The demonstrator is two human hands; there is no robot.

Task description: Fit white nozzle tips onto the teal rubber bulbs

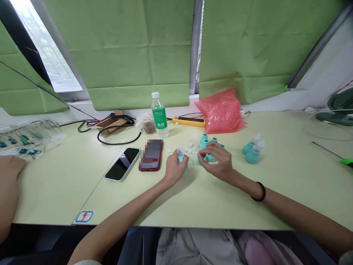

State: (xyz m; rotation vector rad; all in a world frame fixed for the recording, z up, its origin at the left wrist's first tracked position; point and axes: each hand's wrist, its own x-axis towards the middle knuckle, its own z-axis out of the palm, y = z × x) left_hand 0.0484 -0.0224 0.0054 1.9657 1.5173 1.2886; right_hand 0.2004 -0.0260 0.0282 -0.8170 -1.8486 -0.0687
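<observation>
My left hand (174, 168) is closed around a small teal bulb-shaped piece (181, 158), mostly hidden by the fingers. A translucent white bit shows at its top. To the right, my right hand (217, 162) has thumb and forefinger pinched together; whatever is between them is too small to make out. Right behind that hand stand several teal bulb-shaped pieces (204, 137) with narrow necks, partly covered by it. Small translucent white bits (190, 150) lie on the table between the hands. Farther right, two teal pieces (252, 156) have translucent white bits sticking up from their necks.
Two phones (122, 164) lie left of my hands. Behind are a water bottle (160, 117), a yellow meter (189, 121), a red bubble-wrap bag (224, 112) and black cable (118, 143). At right lies a screwdriver (328, 151). Another person's arm (9, 191) rests at far left.
</observation>
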